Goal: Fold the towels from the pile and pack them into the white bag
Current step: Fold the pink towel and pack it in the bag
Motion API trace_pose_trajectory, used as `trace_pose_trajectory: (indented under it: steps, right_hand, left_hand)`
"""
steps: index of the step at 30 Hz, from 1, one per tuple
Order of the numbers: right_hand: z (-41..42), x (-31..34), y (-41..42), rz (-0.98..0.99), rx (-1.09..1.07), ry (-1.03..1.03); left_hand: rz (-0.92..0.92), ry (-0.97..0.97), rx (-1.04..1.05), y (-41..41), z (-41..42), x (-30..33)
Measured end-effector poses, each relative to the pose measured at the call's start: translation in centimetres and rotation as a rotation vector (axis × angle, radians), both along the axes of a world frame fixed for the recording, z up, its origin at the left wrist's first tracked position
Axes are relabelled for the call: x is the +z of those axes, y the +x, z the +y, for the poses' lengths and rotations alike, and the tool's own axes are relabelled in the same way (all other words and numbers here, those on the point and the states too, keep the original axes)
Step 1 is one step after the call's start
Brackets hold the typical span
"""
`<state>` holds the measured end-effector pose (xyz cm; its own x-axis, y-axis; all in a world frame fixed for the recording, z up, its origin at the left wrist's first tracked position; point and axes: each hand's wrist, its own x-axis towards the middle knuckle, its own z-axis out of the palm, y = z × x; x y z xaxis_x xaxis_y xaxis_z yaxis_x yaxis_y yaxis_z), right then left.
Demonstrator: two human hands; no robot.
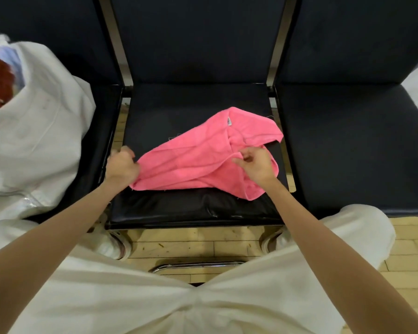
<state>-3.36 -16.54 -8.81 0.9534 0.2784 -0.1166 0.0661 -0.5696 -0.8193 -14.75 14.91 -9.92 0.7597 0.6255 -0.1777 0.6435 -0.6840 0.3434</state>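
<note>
Left fingers (127, 154) buried in pink towel (203, 157)

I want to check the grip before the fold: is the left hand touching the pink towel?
Touching. The head view shows the left hand curled around the left corner of the pink towel, with the cloth running straight out of its fingers.

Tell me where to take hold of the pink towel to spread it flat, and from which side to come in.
Take the pink towel at its near edge, from the person's side. The left hand already grips the near left corner; the right hand pinches a fold where the cloth is bunched. Probably better to move it to the rounded near right end, so both near corners can be pulled apart.
</note>
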Motion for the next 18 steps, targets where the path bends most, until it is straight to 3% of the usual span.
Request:
trace_pose_trajectory:
  steps: [7,13,18]
  right_hand:
    - [-0.6,-0.3,-0.5,-0.067,0.042,0.03]
    - [-0.9,-0.2,0.4,-0.092,0.048,0.029]
    - [-0.4,-0.7,0.8,-0.074,0.101,0.012]
  left_hand:
    - [-0.107,0.002,-0.648,8.3,-4.4,-0.8]
    - [-0.001,0.045,-0.785,13.2,-7.6,-3.0]
    - [0.044,0.222,-0.864,14.4,-7.4,-4.4]
